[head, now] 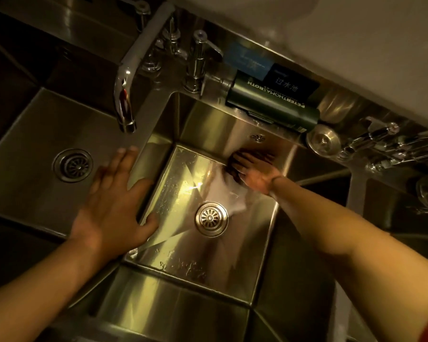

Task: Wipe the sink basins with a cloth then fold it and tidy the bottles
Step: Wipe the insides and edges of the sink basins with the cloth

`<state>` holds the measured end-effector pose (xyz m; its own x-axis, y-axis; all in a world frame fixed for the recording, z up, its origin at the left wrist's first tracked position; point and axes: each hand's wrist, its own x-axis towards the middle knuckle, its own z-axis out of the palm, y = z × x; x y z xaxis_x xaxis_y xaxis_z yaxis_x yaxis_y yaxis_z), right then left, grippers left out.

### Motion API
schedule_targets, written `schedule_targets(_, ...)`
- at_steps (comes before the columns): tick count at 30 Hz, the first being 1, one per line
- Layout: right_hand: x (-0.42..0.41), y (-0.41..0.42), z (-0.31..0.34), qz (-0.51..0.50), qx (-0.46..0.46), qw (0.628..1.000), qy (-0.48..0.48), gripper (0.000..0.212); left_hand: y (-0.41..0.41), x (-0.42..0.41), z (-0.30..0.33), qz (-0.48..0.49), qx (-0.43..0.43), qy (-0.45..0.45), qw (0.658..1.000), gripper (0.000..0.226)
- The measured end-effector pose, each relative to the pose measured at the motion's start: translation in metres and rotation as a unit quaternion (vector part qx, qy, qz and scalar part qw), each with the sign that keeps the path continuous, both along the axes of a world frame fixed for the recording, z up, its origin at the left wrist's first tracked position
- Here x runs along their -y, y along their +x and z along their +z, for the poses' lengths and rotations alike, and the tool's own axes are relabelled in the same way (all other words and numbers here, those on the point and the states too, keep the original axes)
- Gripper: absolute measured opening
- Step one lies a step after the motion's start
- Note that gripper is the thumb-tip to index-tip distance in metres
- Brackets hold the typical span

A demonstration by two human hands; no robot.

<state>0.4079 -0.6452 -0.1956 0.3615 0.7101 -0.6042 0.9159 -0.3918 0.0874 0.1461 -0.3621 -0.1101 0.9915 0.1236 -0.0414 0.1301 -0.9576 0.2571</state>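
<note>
Left hand (114, 193) flat, fingers straight, braced on the divider (143, 166) between basins. Right of it, middle basin (208, 243) with wet floor and drain (211, 219). Right hand (253, 172) presses the white cloth (226, 193) against the far wall, fingers spread. Dark green bottle (273, 106) lies on the ledge beyond that hand. Wiping step; next probably sweep the floor, then other basins.

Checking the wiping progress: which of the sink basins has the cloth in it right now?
The middle basin, the brightly lit one. The right hand presses the white cloth against its back wall; the left basin holds only its drain.
</note>
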Motion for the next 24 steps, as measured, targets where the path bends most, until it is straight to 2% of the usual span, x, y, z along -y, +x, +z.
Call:
schedule_targets(1, -0.012, 0.0, -0.008, 0.005, 0.005, 0.999, 0.035, 0.051, 0.0, 0.001, 0.002, 0.003, -0.004, 0.01, 1.0, 0.062)
schedule_targets(3, -0.037, 0.004, -0.021, -0.023, -0.013, 0.999, 0.035, 0.052, 0.0, 0.003, 0.004, 0.008, -0.001, 0.02, 1.0, 0.063)
schedule_targets(6, -0.066, 0.001, -0.041, 0.014, 0.017, 0.999, 0.048, 0.055, -0.001, 0.002, 0.005, 0.003, 0.005, 0.015, 1.0, 0.064)
schedule_targets(8, -0.066, -0.004, -0.055, 0.056, 0.068, 0.996, 0.027, 0.056, -0.002, 0.001, 0.005, -0.004, 0.006, 0.014, 1.0, 0.064)
schedule_targets(11, -0.036, -0.011, -0.065, 0.037, 0.087, 0.996, 0.0, 0.053, -0.002, 0.0, 0.006, -0.003, -0.009, 0.019, 1.0, 0.067)
schedule_targets(14, 0.013, -0.029, -0.073, -0.066, 0.06, 0.996, -0.027, 0.059, -0.002, 0.0, 0.008, 0.005, -0.021, 0.029, 0.999, 0.067)
schedule_targets(17, 0.055, -0.044, -0.075, -0.217, 0.017, 0.975, -0.044, 0.065, -0.001, 0.002, 0.01, 0.011, -0.023, 0.032, 0.999, 0.066)
schedule_targets(20, 0.074, -0.056, -0.075, -0.362, -0.021, 0.931, -0.043, 0.073, 0.0, 0.003, 0.011, 0.013, -0.028, 0.031, 0.999, 0.066)
schedule_targets(24, 0.075, -0.07, -0.078, -0.501, -0.03, 0.865, 0.022, 0.081, -0.001, 0.003, 0.012, 0.01, -0.03, 0.037, 0.999, 0.064)
